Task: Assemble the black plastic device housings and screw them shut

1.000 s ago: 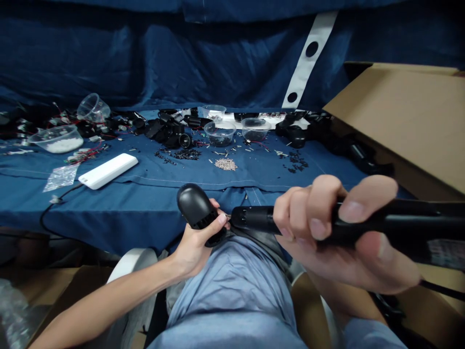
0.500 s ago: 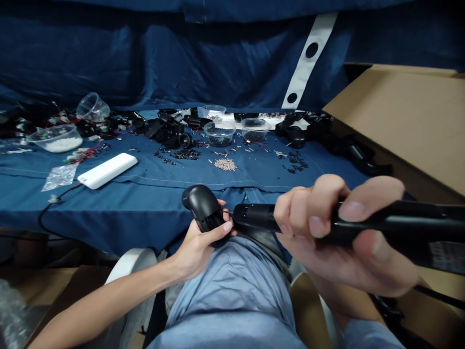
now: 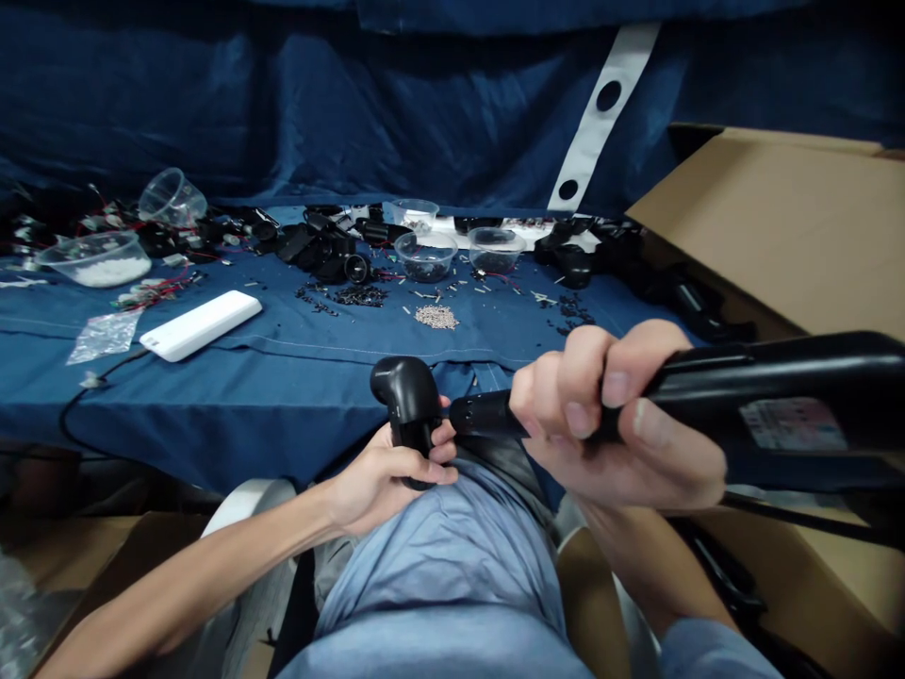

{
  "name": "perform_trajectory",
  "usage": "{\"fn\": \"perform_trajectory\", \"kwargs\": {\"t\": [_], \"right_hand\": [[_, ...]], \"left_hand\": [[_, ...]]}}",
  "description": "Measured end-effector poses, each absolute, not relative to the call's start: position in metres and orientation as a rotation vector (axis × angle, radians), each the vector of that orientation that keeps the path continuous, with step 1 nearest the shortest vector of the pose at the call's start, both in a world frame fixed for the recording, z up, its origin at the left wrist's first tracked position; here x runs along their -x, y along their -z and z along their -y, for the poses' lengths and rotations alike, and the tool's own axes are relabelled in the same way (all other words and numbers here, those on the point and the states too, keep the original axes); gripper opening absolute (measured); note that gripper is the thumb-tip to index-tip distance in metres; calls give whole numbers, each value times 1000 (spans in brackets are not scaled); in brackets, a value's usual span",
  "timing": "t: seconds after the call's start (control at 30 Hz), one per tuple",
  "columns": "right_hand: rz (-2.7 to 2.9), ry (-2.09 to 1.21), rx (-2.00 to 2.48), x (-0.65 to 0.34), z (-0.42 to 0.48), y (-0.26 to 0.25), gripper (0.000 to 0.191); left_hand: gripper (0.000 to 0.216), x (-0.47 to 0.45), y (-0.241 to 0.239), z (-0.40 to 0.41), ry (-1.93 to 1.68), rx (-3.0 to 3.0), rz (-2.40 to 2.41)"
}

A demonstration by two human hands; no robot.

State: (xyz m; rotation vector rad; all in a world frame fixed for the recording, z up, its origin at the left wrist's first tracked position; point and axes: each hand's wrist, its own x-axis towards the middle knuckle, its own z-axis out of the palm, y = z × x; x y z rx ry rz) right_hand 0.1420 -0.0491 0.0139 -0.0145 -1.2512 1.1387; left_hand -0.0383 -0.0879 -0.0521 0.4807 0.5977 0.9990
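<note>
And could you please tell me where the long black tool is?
In the head view, the long black tool is right of centre, in the right hand, its tip beside the curved black part.

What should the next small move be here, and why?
Probably steady the black tool squarely against the black housing: the right hand aims it at the housing's side, the left hand grips the housing, and whether they touch is unclear.

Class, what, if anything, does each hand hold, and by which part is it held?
Left hand: the rounded black part, by its lower end. Right hand: the long black tool, around its forward section.
</note>
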Motion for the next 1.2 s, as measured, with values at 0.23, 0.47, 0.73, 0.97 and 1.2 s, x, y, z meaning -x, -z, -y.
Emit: {"fn": "perform_trajectory", "kwargs": {"t": [0.23, 0.47, 0.73, 0.97, 1.2], "right_hand": [[1213, -1156, 48, -147, 54, -14, 24], [1269, -975, 174, -151, 82, -16, 34], [1050, -746, 225, -182, 3, -30, 14], [770, -543, 500, -216, -95, -4, 17], [720, -784, 445, -218, -71, -16, 19]], "left_hand": [[65, 42, 46, 93, -998, -498, -587], [65, 41, 53, 98, -1061, -599, -552], [48, 42, 56, 94, -1076, -800, -811], [40, 42, 56, 88, -1100, -876, -831], [36, 42, 55, 86, -1164, -862, -901]]}}
